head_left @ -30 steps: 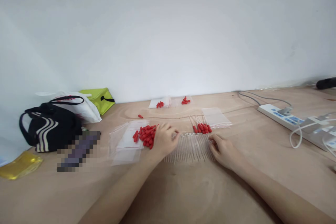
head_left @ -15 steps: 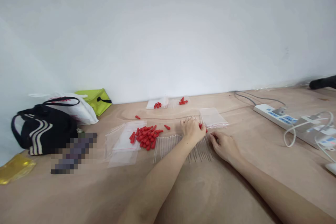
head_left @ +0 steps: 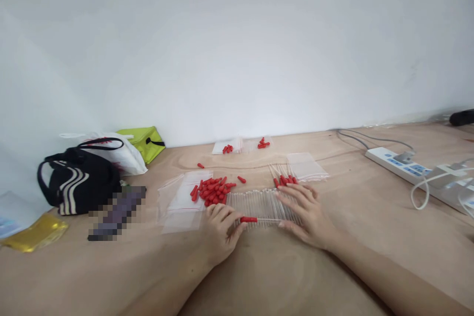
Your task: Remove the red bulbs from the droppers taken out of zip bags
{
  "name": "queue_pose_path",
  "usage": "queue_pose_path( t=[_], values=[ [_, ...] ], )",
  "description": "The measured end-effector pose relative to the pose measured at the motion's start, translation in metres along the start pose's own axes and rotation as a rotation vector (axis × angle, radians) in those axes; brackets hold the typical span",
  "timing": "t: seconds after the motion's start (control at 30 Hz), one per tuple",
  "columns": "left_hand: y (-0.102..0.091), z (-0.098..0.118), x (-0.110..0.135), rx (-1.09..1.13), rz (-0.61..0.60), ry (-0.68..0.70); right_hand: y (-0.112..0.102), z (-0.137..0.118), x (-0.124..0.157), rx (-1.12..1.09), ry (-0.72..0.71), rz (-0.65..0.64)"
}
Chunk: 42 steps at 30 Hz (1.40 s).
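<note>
My left hand (head_left: 222, 229) pinches a dropper by its red rubber bulb (head_left: 249, 219). The clear thin tube (head_left: 267, 219) of the dropper points right, its far end close to my right thumb. My right hand (head_left: 307, 215) lies with fingers spread over the right end of a row of clear thin tubes (head_left: 255, 202); whether it touches the dropper I cannot tell. Left of the row is a heap of red rubber bulbs (head_left: 212, 190). Several droppers with red bulbs (head_left: 285, 180) lie together just beyond my right fingers.
Clear zip bags (head_left: 181, 207) lie left of the heap, and another stack of bags (head_left: 306, 167) is at right. Two small groups of red bulbs (head_left: 227, 149) rest near the wall. A power strip (head_left: 400, 165) with cables is on the right; a black bag (head_left: 79, 177) stands left.
My left hand has come back from the droppers beyond the row to its near side, now holding a dropper. My right hand has moved left over the tubes and spread its fingers.
</note>
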<state>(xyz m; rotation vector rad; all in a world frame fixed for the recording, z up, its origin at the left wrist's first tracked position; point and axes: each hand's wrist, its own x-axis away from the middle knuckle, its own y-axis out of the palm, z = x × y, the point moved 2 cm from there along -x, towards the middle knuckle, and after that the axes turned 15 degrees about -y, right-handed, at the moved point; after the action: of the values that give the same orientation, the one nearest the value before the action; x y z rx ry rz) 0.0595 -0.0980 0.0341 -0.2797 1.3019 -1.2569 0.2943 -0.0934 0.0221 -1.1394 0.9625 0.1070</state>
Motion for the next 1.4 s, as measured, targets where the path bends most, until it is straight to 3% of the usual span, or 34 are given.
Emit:
queue_pose_path(
  t=[0.13,0.33,0.57,0.83,1.03,1.23,1.33,1.4],
  values=[
    [-0.002,0.002,0.010,0.014,0.022,0.025,0.008,-0.019,-0.006,-0.076,-0.144,0.022],
    [0.004,0.017,0.004,0.053,-0.016,0.121,0.016,-0.027,-0.006,-0.096,-0.154,0.073],
    [0.004,0.018,0.012,0.086,-0.027,0.211,0.008,-0.033,-0.009,-0.161,-0.239,0.090],
    [-0.001,0.019,0.018,0.110,0.006,0.271,0.003,-0.030,-0.011,-0.242,-0.280,0.028],
    [-0.007,0.021,0.022,0.071,-0.045,0.258,0.003,-0.031,-0.011,-0.265,-0.305,-0.028],
    [-0.010,0.025,0.023,0.031,-0.124,0.243,0.005,-0.034,-0.008,-0.290,-0.271,-0.043],
    [-0.012,0.013,0.026,0.078,-0.062,0.204,-0.001,-0.021,-0.002,-0.320,-0.235,-0.043],
    [-0.018,-0.002,0.027,0.075,0.017,0.128,-0.011,-0.002,0.003,-0.290,-0.123,-0.029]
  ],
)
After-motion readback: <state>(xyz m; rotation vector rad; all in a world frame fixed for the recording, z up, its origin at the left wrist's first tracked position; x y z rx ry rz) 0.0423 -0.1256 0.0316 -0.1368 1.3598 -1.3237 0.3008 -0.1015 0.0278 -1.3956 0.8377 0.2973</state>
